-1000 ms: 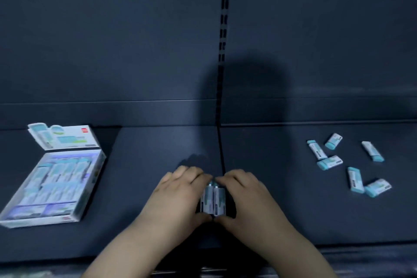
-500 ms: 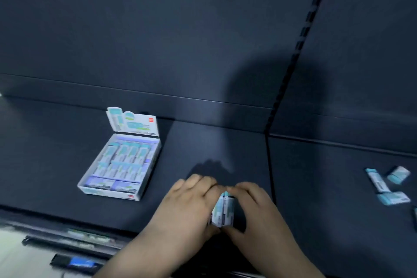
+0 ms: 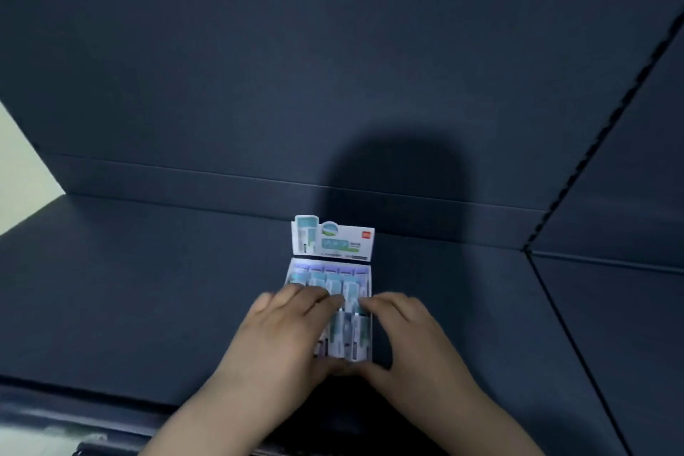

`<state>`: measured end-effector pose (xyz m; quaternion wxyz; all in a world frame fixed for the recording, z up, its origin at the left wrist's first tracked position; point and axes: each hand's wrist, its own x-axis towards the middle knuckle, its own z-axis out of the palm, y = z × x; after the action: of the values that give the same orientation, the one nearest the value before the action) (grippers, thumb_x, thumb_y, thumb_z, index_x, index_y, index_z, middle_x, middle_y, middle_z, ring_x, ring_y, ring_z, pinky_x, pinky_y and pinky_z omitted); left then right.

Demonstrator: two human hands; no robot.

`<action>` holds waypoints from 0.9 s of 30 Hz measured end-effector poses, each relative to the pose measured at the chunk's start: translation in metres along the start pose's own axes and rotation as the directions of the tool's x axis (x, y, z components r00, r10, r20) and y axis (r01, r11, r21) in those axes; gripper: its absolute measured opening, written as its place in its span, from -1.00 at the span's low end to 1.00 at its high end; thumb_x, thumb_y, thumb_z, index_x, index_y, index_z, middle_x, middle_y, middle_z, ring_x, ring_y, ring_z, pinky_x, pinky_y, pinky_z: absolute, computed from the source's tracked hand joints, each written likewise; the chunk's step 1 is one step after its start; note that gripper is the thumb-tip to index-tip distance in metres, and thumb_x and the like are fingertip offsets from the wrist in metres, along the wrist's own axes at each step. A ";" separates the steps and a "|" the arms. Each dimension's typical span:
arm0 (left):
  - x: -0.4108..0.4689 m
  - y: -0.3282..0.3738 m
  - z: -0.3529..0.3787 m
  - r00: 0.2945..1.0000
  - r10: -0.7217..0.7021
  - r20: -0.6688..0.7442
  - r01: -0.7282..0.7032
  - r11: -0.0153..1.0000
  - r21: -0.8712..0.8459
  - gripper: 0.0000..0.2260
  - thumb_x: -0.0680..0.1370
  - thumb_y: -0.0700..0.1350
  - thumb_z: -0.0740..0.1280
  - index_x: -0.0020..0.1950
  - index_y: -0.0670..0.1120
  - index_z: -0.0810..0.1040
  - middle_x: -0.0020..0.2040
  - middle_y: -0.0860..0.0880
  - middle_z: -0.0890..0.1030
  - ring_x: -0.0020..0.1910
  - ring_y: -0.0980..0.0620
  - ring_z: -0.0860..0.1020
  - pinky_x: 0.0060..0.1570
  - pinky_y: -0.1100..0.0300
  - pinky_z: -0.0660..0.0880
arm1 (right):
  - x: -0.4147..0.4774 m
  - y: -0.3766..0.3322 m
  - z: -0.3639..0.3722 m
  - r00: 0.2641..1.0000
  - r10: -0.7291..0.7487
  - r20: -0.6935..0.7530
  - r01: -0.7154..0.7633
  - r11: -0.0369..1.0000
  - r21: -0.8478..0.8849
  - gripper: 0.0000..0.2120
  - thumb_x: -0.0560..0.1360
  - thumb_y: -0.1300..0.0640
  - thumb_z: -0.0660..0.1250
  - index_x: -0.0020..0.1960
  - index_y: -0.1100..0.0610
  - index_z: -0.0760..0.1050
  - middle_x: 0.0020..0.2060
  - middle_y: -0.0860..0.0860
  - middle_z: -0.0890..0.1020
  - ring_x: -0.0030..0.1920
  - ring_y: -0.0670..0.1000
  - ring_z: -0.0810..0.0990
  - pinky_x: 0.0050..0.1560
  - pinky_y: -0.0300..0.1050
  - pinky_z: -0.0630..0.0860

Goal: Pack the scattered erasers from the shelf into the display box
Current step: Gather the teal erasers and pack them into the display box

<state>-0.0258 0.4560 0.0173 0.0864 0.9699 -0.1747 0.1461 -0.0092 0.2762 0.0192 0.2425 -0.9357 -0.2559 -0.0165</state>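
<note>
The white display box [image 3: 364, 272] lies on the dark shelf with its printed lid flap [image 3: 333, 238] standing up at the far end. Rows of blue-and-white erasers [image 3: 325, 279] fill its far half. My left hand [image 3: 288, 339] and right hand [image 3: 412, 341] are together over the near half of the box. Between them they pinch a small bunch of erasers [image 3: 349, 337], fingertips at its far end and thumbs meeting at its near end. The near rim of the box is hidden under my hands.
The dark shelf [image 3: 148, 289] stretches left and right of the box, with a back wall [image 3: 333, 85] close behind the lid. A slotted upright [image 3: 607, 130] and a shelf seam run down the right side. The shelf's front edge [image 3: 92, 392] is just below my wrists.
Both hands carried the bunch of erasers from the shelf seam leftwards to the display box and now hold it over the near half. The view swung left, so the loose erasers on the right are out of sight.
</note>
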 end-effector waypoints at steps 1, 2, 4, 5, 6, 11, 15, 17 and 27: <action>-0.001 -0.015 -0.002 0.999 -0.021 0.027 0.020 0.999 0.028 -0.40 0.12 0.29 0.46 0.06 0.02 0.63 -0.05 0.13 0.63 -0.03 0.12 0.44 -0.13 0.25 0.43 | 0.008 -0.007 0.006 1.000 0.005 0.000 -0.005 1.000 -0.015 -0.35 0.39 -0.13 0.39 0.41 -0.04 0.25 0.29 -0.17 0.33 0.30 -0.11 0.28 0.29 -0.29 0.20; -0.001 -0.027 -0.002 0.996 -0.050 0.068 0.047 0.998 0.044 -0.34 0.02 0.28 0.53 0.04 0.02 0.65 -0.07 0.13 0.63 -0.04 0.13 0.44 -0.19 0.23 0.48 | 0.014 -0.012 0.011 1.000 0.005 0.002 -0.005 0.999 -0.039 -0.35 0.39 -0.13 0.38 0.42 -0.05 0.24 0.30 -0.17 0.32 0.31 -0.09 0.27 0.30 -0.25 0.21; 0.003 -0.043 -0.005 0.985 -0.078 0.153 0.068 0.995 0.071 -0.29 -0.08 0.28 0.56 0.02 0.04 0.66 -0.08 0.15 0.64 -0.07 0.12 0.53 -0.25 0.22 0.51 | 0.026 -0.020 0.019 0.999 0.023 0.026 -0.020 0.995 -0.102 -0.35 0.40 -0.14 0.36 0.42 -0.08 0.21 0.32 -0.18 0.29 0.32 -0.08 0.24 0.31 -0.19 0.21; 0.006 -0.047 -0.004 0.981 -0.070 0.180 0.053 0.994 0.099 -0.28 -0.05 0.29 0.56 0.05 0.05 0.65 -0.05 0.16 0.63 -0.06 0.12 0.57 -0.22 0.21 0.51 | 0.029 -0.021 0.022 0.998 0.039 0.048 -0.032 0.990 -0.136 -0.36 0.41 -0.15 0.35 0.41 -0.09 0.20 0.33 -0.19 0.29 0.32 -0.09 0.23 0.30 -0.18 0.21; 0.009 -0.052 -0.003 0.977 -0.057 0.207 0.039 0.995 0.091 -0.28 0.01 0.31 0.54 0.11 0.07 0.62 0.01 0.18 0.61 -0.02 0.11 0.58 -0.15 0.19 0.51 | 0.034 -0.024 0.024 0.997 0.052 0.065 -0.041 0.986 -0.161 -0.37 0.41 -0.15 0.34 0.41 -0.10 0.20 0.33 -0.20 0.29 0.31 -0.09 0.22 0.28 -0.17 0.21; 0.020 -0.054 0.001 0.969 0.010 0.248 -0.018 0.999 0.033 -0.30 0.11 0.25 0.54 0.21 0.04 0.57 0.09 0.13 0.58 0.06 0.10 0.56 -0.04 0.15 0.50 | 0.049 -0.028 0.030 0.995 0.076 0.057 -0.062 0.975 -0.215 -0.41 0.41 -0.13 0.33 0.38 -0.08 0.23 0.32 -0.17 0.31 0.32 -0.05 0.24 0.23 -0.14 0.23; 0.032 -0.059 0.010 0.980 -0.028 0.198 0.024 0.999 0.021 -0.36 0.41 0.15 0.40 0.44 0.02 0.32 0.36 0.08 0.38 0.31 0.04 0.38 0.20 0.13 0.31 | 0.063 -0.031 0.031 0.995 0.101 0.021 -0.092 0.963 -0.253 -0.41 0.46 -0.13 0.29 0.42 -0.05 0.19 0.35 -0.13 0.29 0.35 -0.02 0.22 0.28 -0.11 0.21; 0.034 -0.064 0.010 0.977 -0.028 0.213 0.028 1.000 0.007 -0.33 0.14 0.23 0.55 0.17 -0.01 0.59 0.07 0.07 0.60 0.00 0.06 0.59 -0.11 0.15 0.51 | 0.067 -0.031 0.033 0.993 0.113 -0.018 -0.114 0.959 -0.260 -0.41 0.47 -0.14 0.28 0.43 -0.04 0.19 0.35 -0.11 0.30 0.36 -0.01 0.23 0.29 -0.10 0.20; 0.014 -0.074 0.014 0.969 0.081 0.232 -0.072 0.996 -0.047 -0.32 -0.05 0.39 0.48 -0.02 0.11 0.64 -0.09 0.21 0.62 -0.17 0.17 0.61 -0.30 0.29 0.48 | 0.055 -0.031 0.041 0.998 0.062 -0.018 -0.065 0.957 -0.284 -0.32 0.24 -0.27 0.42 0.29 -0.06 0.40 0.16 -0.17 0.49 0.20 -0.04 0.47 0.04 -0.16 0.26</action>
<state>0.0178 0.5172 0.0002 0.0781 0.9710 -0.2236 0.0311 0.0198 0.3440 0.0053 0.1073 -0.9684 -0.2197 -0.0495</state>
